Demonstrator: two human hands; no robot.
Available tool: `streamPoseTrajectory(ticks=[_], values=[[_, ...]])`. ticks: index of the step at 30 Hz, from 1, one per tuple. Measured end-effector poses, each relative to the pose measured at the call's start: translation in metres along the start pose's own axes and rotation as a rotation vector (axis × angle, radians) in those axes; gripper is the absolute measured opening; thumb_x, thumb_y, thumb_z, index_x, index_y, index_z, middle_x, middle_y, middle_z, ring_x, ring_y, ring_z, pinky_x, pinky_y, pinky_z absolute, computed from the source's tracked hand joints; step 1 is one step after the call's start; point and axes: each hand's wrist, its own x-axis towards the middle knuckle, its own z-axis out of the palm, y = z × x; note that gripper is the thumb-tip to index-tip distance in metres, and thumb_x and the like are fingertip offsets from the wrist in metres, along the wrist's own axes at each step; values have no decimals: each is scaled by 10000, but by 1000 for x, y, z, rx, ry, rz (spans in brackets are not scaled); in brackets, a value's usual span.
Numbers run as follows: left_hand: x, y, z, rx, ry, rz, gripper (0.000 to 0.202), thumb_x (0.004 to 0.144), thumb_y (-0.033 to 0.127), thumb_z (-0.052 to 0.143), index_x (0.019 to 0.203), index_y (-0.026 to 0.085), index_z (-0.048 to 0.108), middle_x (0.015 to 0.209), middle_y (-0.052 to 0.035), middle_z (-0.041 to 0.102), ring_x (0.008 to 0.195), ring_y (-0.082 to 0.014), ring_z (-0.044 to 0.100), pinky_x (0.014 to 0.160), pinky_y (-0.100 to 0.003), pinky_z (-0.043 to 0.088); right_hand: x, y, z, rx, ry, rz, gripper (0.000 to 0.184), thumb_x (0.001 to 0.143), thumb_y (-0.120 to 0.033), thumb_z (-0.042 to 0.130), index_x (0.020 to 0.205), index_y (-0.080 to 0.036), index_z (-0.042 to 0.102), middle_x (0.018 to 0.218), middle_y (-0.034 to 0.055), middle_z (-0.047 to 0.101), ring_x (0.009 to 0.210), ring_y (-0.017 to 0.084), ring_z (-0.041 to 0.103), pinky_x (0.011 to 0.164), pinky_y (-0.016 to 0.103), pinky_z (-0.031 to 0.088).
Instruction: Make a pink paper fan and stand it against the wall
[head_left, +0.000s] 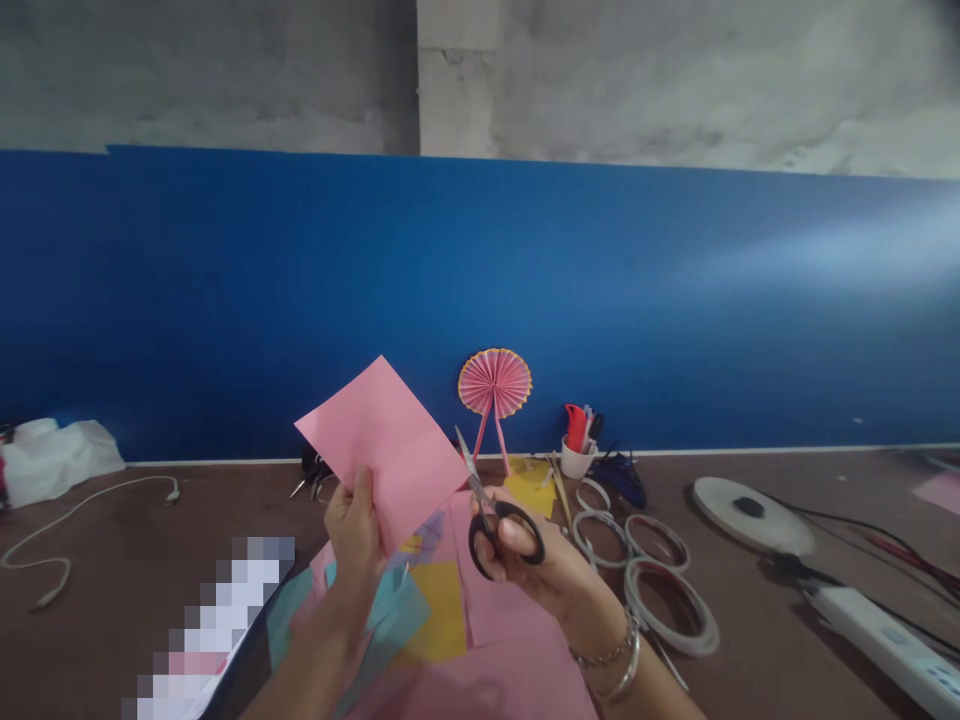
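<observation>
Up above the worktop point(112, 560), the left hand point(356, 540) holds a pink sheet point(386, 445) raised and tilted, its grip pinching the sheet's lower edge between thumb and fingers. The right hand point(547, 570) has its grip closed through the black loops of the scissors point(491, 515). The blades point up and left, with the tips at the sheet's right edge; whether they bite into it I cannot tell. Below both hands lie loose coloured sheets point(435, 610) in pink, yellow and teal. Behind, a pleated paper fan point(495, 385) leans on the blue board point(225, 300) with a white cup point(577, 460) near it. Tape rolls point(667, 590) lie just right of the right hand.
</observation>
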Motion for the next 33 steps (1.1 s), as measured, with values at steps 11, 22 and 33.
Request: streamPoseTrajectory(ticks=[11, 22, 33], values=[[1, 4, -2, -21, -49, -4, 359, 617, 444, 733, 790, 137, 662, 687, -1, 627, 600, -131, 562, 581, -256, 476, 0, -2, 6, -34, 48, 0, 429, 681, -430, 770, 899, -159, 519, 532, -63, 502, 421, 46, 381, 428, 192, 188], [5, 5, -2, -27, -68, -2, 421, 610, 462, 739, 856, 126, 676, 707, -26, 651, 608, -144, 579, 568, -253, 482, 2, 6, 6, -10, 36, 2, 391, 660, -370, 793, 852, -164, 521, 508, -78, 488, 382, 29, 346, 396, 182, 187], [0, 3, -2, -7, -113, -22, 421, 580, 477, 758, 805, 132, 668, 705, -22, 666, 595, -146, 596, 557, -257, 480, 2, 0, 12, -56, 49, 4, 427, 681, -458, 757, 845, -178, 481, 638, -12, 582, 507, 79, 488, 442, 202, 191]])
